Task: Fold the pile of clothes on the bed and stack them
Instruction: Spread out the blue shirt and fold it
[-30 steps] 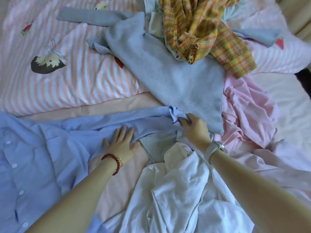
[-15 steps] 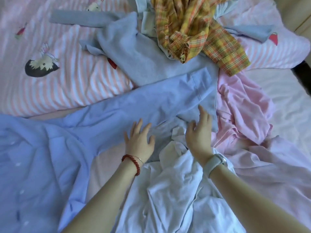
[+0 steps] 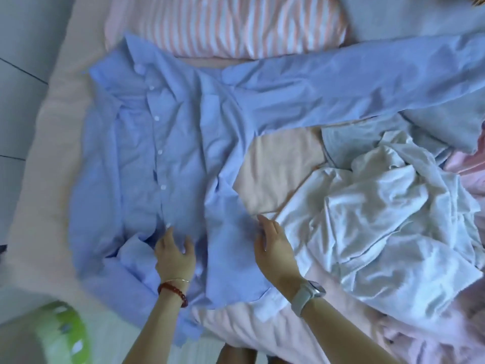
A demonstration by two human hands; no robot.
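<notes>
A light blue button-up shirt (image 3: 183, 158) lies spread front-up on the bed, its buttons running down the middle and one long sleeve stretched out to the right. My left hand (image 3: 174, 256), with a red bead bracelet, rests on the shirt's lower front near the bottom button, fingers loosely spread. My right hand (image 3: 274, 248), with a watch on the wrist, lies flat on the shirt's right hem edge, fingers straight. A crumpled white garment (image 3: 380, 222) lies just right of my right hand.
A pink-and-white striped pillow (image 3: 225, 24) lies behind the shirt. A grey-blue garment (image 3: 420, 19) is at the top right, pink clothes (image 3: 467, 169) at the right edge. The peach bedsheet (image 3: 283, 169) shows between the garments. The bed's left edge (image 3: 34, 158) borders grey floor; a green object (image 3: 63, 334) sits at the lower left.
The view has swung left and down to the shirt's body. Both hands moved from the sleeve near the pile down to the shirt's lower front and hem.
</notes>
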